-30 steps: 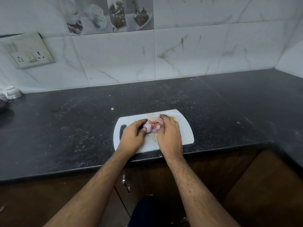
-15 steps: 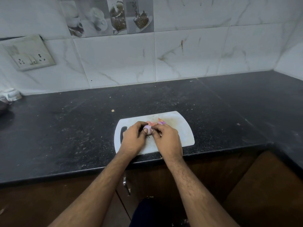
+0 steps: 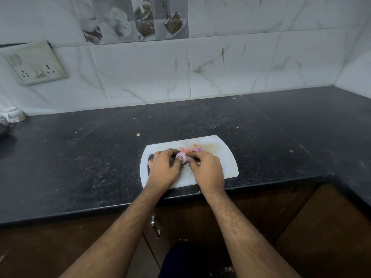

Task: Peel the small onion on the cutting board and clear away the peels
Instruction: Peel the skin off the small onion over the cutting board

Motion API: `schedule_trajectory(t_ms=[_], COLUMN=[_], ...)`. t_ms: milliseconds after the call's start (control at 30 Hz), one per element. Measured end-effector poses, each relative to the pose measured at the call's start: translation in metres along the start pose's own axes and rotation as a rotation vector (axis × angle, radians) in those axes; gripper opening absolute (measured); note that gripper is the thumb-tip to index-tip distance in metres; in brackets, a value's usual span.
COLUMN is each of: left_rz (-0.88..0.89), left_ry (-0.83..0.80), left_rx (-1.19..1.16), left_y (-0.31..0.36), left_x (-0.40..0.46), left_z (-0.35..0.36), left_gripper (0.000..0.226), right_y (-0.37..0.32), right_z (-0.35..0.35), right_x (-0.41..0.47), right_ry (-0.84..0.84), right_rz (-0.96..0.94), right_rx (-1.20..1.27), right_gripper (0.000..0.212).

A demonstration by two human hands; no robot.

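A small pale purple onion (image 3: 182, 157) sits between my two hands over the white cutting board (image 3: 224, 159). My left hand (image 3: 164, 167) holds it from the left with curled fingers and thumb. My right hand (image 3: 207, 168) pinches its right side with thumb and fingertips. Pink and orange peels (image 3: 190, 149) lie on the board just behind the onion. The lower part of the onion is hidden by my fingers.
The board lies near the front edge of a black stone counter (image 3: 80, 157). A small scrap (image 3: 138, 134) lies on the counter behind the board. A white object (image 3: 12, 115) sits at the far left by the tiled wall. A socket plate (image 3: 34, 65) is on the wall.
My right hand has drawn back from the peels toward the onion and now pinches it. The peels are left uncovered behind my hands. The left hand has kept its hold.
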State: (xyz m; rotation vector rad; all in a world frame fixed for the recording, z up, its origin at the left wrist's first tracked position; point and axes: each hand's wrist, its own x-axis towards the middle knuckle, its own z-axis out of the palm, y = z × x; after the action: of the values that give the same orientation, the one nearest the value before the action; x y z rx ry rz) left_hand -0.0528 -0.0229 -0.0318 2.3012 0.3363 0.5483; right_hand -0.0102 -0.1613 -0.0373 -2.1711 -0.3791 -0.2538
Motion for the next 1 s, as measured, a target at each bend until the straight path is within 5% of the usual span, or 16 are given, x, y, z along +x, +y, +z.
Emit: schedule_trajectory(t_ms=[533, 767, 1000], left_rz=[0.056, 0.022, 0.065], left_ry=[-0.107, -0.278, -0.263], left_rx=[-0.026, -0.31, -0.263], left_y=[-0.003, -0.009, -0.008], left_x=[-0.001, 0.002, 0.002], left_z=[-0.004, -0.005, -0.004], left_gripper=[0.017, 0.026, 0.031], right_y=[-0.008, -0.006, -0.008], right_z=[-0.001, -0.002, -0.004], right_x=[-0.003, -0.001, -0.003], right_ry=[0.015, 0.146, -0.031], right_rz=[0.068, 0.128, -0.018], right_rx=[-0.089, -0.01, 0.015], right_gripper=[0.024, 0.019, 0.036])
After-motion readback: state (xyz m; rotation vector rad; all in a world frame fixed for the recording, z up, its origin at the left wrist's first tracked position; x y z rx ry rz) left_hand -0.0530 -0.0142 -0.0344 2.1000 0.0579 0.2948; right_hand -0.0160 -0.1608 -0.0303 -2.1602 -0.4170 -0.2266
